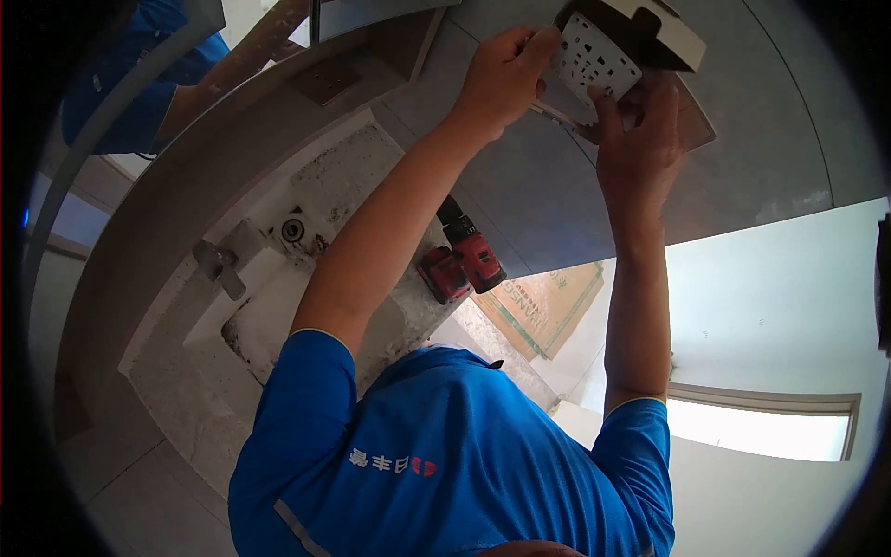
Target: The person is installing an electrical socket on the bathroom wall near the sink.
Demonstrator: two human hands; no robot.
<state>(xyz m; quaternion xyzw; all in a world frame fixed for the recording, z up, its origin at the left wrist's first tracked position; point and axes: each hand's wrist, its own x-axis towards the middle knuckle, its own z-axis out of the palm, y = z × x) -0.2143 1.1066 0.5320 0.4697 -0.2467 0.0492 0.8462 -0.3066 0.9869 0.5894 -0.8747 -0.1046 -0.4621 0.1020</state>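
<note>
My two hands are raised at a grey tiled wall, around a white plate punched with many small holes. My left hand pinches the plate's left edge between thumb and fingers. At the lower right corner my right hand grips the plate, its thumb on the face and its other fingers partly hidden. Just above and behind the plate is a dark, open box-like housing with a cream notched flap. A thin brownish panel shows behind my right fingers; how it joins the housing I cannot tell.
Below my left forearm, a red and black cordless drill rests on the dusty counter's edge. A dirty white basin with a faucet lies left of it. Flattened cardboard lies beyond the drill. A mirror stands at upper left.
</note>
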